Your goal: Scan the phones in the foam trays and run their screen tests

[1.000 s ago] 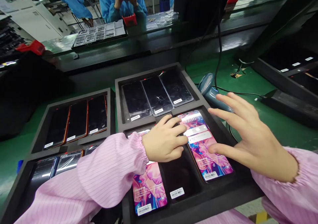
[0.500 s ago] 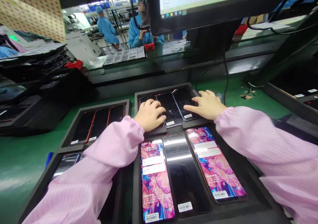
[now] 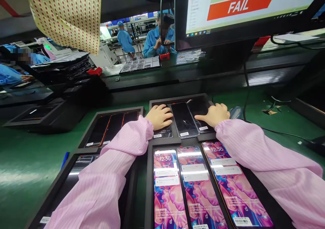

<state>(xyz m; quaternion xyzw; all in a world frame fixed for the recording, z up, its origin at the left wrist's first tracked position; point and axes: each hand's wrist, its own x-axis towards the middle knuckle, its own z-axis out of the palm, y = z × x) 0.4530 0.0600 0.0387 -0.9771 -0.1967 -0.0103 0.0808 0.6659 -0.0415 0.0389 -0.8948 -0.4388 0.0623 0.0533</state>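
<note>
My left hand (image 3: 159,116) lies with spread fingers over the left dark phone (image 3: 164,133) in the far black tray (image 3: 177,97). My right hand (image 3: 215,116) is at that tray's right side. Its thumb stretches over the right phone (image 3: 200,109) and its other fingers are bent loosely near the rim. Between the hands lies a middle dark phone (image 3: 183,119) with a white label. Closer to me, a second tray (image 3: 150,175) holds a left lit phone (image 3: 169,188), a middle lit phone (image 3: 200,188) and a right lit phone (image 3: 235,185).
To the left stand a tray of orange-edged phones (image 3: 104,131) and another tray (image 3: 76,175), partly under my sleeve. A monitor (image 3: 241,16) showing FAIL overhangs the bench. A cable (image 3: 245,93) hangs at the right. Blue-clad people (image 3: 154,41) sit beyond.
The near tray's middle phone has gone from dark to lit. My right thumb remains over the right far phone while the fingers have drawn in somewhat. The head view has shifted.
</note>
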